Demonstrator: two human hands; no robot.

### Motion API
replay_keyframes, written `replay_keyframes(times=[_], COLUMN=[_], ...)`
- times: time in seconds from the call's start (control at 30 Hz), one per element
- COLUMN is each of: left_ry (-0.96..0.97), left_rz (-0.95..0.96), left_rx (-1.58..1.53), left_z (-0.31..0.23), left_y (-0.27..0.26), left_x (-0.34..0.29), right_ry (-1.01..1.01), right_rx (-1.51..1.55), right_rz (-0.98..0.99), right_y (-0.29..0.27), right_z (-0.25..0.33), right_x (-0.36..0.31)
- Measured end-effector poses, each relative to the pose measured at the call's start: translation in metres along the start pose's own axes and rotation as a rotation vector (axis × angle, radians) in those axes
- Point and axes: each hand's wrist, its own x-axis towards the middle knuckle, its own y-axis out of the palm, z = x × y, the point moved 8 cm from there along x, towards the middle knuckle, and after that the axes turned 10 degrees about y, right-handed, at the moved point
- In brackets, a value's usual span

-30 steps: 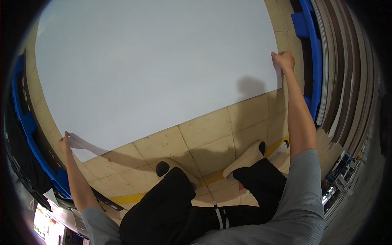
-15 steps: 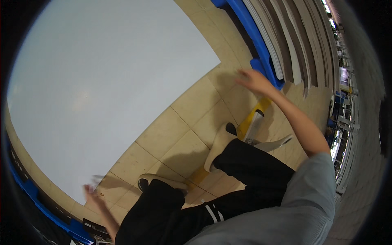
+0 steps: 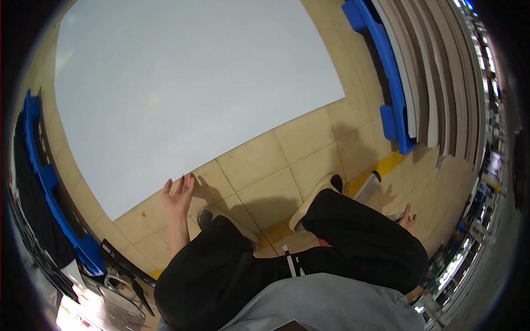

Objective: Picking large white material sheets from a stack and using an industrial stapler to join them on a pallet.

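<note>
A large white sheet (image 3: 193,83) lies flat on the tiled floor ahead of me. Palm up, my left hand (image 3: 178,199) is at its near edge with fingers apart, holding nothing; whether the fingertips touch the edge I cannot tell. Far to the right, my right hand (image 3: 407,218) shows only in part past my right knee. Its fingers look apart, close to the tip of a grey bar, and I see nothing held. Another silver bar (image 3: 366,187) with a black end sits low by my right shoe (image 3: 317,201).
Thick stacked boards (image 3: 436,71) rest on a blue pallet (image 3: 395,83) at the right. Another blue pallet (image 3: 61,204) runs along the left, with dark things on it. A yellow stripe (image 3: 378,169) crosses the floor. My left shoe (image 3: 237,227) is near the sheet.
My right hand has dropped from beside the boards to beyond my right knee. My left hand has turned palm up at the sheet's near edge. The view has shifted, showing more at the left.
</note>
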Motion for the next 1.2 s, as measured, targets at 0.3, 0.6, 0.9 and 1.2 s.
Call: replay_keyframes(times=[0.3,0.6,0.9,1.2], left_ry=[0.031,0.004,0.259,0.434], left_rz=[-0.165,0.05,0.108,0.193], left_rx=[0.065,0.286,0.455,0.528], left_z=[0.005,-0.012,-0.015,-0.028], left_y=[-0.005,-0.033,-0.01,-0.032], left_x=[0.003,0.068,0.065,0.103], right_ry=[0.31,-0.004,-0.799,-0.736], right_rx=[0.291,0.293,-0.209,0.028], right_rz=[0.671,0.999,1.294,1.267], right_y=[0.063,0.109,0.204,0.286], right_z=[-0.008,0.029,0.239,0.374], right_x=[-0.029,-0.082,-0.231,-0.299])
